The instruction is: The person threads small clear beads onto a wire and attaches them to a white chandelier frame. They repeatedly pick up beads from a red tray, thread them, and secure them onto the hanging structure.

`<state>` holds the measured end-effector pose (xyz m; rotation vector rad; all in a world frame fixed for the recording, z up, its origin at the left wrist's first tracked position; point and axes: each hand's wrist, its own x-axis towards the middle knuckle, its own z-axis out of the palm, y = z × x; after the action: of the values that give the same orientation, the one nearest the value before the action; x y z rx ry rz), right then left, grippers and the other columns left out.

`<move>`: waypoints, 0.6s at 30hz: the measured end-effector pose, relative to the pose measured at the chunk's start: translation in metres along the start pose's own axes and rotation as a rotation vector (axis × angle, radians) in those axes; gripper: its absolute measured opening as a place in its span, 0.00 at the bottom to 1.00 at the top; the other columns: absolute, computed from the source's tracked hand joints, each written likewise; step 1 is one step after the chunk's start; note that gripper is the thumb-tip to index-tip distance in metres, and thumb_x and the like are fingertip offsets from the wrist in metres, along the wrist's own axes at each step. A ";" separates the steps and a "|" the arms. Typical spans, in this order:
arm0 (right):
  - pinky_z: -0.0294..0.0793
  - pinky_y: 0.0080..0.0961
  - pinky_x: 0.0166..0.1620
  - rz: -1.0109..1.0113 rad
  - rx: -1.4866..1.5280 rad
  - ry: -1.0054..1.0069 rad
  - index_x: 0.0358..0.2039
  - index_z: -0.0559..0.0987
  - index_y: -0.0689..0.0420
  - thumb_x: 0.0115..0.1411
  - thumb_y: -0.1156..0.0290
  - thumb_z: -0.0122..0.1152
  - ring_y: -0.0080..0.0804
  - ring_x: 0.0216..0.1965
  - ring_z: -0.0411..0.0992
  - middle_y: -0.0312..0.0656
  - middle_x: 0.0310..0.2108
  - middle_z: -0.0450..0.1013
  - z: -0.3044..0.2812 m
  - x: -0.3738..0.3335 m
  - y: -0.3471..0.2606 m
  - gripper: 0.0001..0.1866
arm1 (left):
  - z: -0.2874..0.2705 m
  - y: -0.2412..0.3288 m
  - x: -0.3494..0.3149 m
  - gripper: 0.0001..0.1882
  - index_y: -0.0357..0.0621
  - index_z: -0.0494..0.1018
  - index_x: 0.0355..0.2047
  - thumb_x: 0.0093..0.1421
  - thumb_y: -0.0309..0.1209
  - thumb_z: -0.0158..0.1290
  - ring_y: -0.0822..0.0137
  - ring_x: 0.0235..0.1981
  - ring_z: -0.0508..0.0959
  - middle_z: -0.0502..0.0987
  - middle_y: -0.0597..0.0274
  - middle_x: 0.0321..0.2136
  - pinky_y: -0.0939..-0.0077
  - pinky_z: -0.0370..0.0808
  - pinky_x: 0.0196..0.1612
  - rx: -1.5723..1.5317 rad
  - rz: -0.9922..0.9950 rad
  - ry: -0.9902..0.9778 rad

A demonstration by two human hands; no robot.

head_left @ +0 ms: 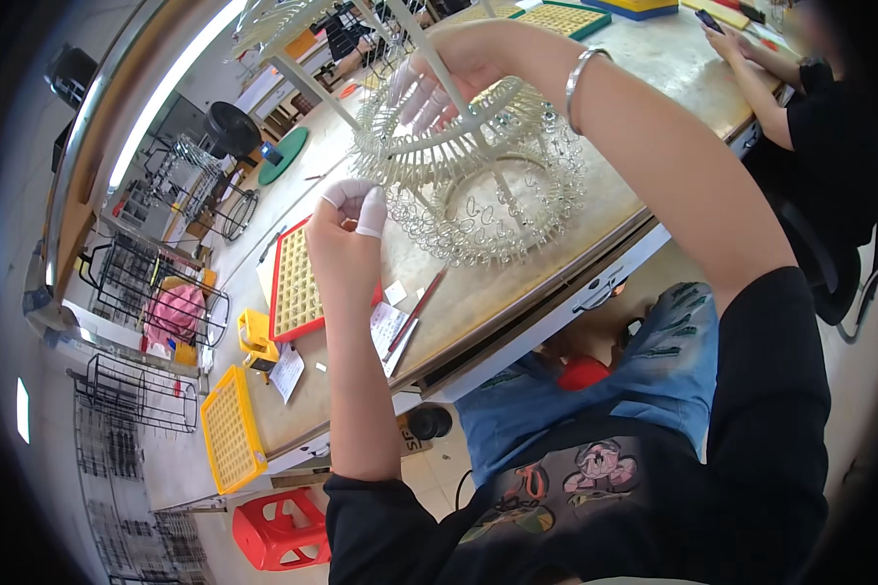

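Note:
A pale, tiered round rack [429,156] with many thin prongs stands on the worktable, small shiny rings or loops hanging thickly round its lower tier [546,210]. My left hand [346,229] is at the left edge of the middle tier. White covers sit on its fingertips, and thumb and finger are pressed together; whatever is between them is too small to make out. From the right, my right hand [449,73] reaches over to the far side of that tier, its covered fingers apart among the prongs and uprights. Prongs partly hide those fingers. A metal bangle [580,83] circles the wrist.
A red-framed tray [298,288] with small compartments lies beside my left forearm. Nearby are a yellow tape dispenser [256,339], a yellow tray [232,429], paper slips [385,327] and a dark red pen [419,310]. Another person [800,107] sits at the right, holding a phone.

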<state>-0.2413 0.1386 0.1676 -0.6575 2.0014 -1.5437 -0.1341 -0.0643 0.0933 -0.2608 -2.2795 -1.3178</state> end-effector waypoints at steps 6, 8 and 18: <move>0.70 0.21 0.32 0.202 -0.164 -0.178 0.48 0.68 0.56 0.62 0.61 0.38 0.24 0.31 0.71 0.41 0.36 0.73 -0.004 0.039 0.017 0.18 | 0.000 0.005 0.007 0.07 0.37 0.74 0.31 0.52 0.28 0.53 0.80 0.21 0.69 0.73 0.66 0.22 0.85 0.67 0.27 0.019 -0.003 -0.052; 0.69 0.16 0.26 0.150 -0.153 -0.201 0.40 0.72 0.55 0.61 0.61 0.42 0.20 0.25 0.70 0.35 0.30 0.74 0.002 0.041 0.019 0.14 | -0.005 0.001 0.003 0.07 0.38 0.74 0.31 0.52 0.28 0.53 0.80 0.21 0.69 0.73 0.67 0.22 0.85 0.67 0.27 0.024 0.000 -0.055; 0.68 0.20 0.31 0.177 -0.250 -0.240 0.28 0.76 0.57 0.55 0.52 0.54 0.21 0.23 0.68 0.36 0.24 0.73 -0.008 0.048 0.024 0.19 | -0.008 -0.001 0.009 0.07 0.39 0.75 0.30 0.51 0.28 0.54 0.81 0.20 0.69 0.74 0.67 0.22 0.86 0.67 0.26 0.059 0.014 -0.093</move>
<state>-0.2836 0.1179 0.1407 -0.7038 2.0229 -1.0693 -0.1394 -0.0718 0.1004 -0.3236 -2.3853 -1.2534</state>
